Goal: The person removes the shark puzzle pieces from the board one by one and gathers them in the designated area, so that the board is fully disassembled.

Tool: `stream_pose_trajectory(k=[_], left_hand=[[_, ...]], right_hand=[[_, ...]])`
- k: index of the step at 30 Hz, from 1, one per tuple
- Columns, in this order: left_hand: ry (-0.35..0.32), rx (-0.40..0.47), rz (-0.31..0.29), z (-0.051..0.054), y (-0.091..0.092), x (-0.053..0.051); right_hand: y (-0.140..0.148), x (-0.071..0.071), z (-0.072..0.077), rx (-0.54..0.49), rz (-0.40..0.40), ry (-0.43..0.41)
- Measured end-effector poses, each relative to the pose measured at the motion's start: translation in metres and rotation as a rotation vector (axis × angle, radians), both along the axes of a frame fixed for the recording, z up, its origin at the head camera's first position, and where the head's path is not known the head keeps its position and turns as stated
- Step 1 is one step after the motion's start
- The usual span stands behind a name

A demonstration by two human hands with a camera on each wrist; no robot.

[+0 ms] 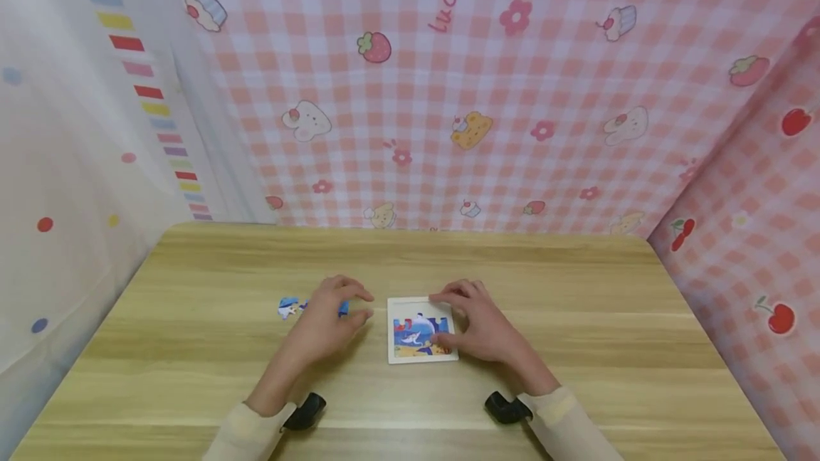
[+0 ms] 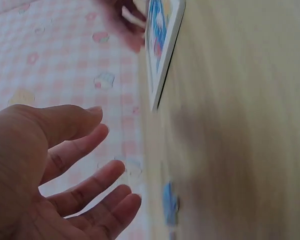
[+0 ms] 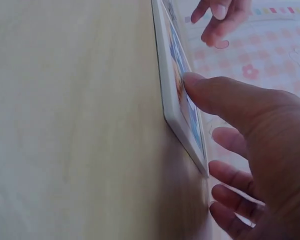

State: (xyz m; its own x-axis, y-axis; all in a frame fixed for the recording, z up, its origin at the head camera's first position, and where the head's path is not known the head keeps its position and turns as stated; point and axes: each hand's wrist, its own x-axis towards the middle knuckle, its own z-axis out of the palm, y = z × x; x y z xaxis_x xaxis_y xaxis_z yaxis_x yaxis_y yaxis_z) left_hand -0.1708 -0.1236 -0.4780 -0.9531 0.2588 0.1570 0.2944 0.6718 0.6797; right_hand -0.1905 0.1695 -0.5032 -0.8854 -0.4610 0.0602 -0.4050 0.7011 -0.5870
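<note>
A small jigsaw puzzle in a white tray (image 1: 391, 336) lies flat on the table. Its lower part shows a fitted blue sea picture (image 1: 408, 338), while a pale strip of bare tray shows along the far side. My right hand (image 1: 488, 327) is at the tray's right side, its thumb (image 3: 205, 92) touching the picture and its fingers loosely bent by the far edge. To the left, my left hand (image 1: 327, 320) hovers with spread fingers and holds nothing. Loose blue puzzle pieces (image 1: 287, 306) lie beside and partly behind it; the hand hides some of them.
The wood-grain table (image 1: 576, 290) reaches back to a pink checked cloth (image 1: 410, 91). White dotted cloth (image 1: 70, 219) hangs on the left and cherry-patterned cloth (image 1: 756, 255) on the right. Black wrist devices (image 1: 305, 412) sit at both cuffs.
</note>
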Motion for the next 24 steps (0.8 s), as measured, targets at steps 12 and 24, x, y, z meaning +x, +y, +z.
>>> stream_pose_trajectory(k=[12, 24], left_hand=[[-0.078, 0.022, -0.047, -0.011, 0.035, -0.002], [-0.129, -0.037, -0.022, -0.016, 0.042, -0.003]], right_hand=[[-0.008, 0.005, -0.001, 0.001, 0.132, 0.032], [-0.009, 0.006, 0.002, -0.016, 0.124, -0.045]])
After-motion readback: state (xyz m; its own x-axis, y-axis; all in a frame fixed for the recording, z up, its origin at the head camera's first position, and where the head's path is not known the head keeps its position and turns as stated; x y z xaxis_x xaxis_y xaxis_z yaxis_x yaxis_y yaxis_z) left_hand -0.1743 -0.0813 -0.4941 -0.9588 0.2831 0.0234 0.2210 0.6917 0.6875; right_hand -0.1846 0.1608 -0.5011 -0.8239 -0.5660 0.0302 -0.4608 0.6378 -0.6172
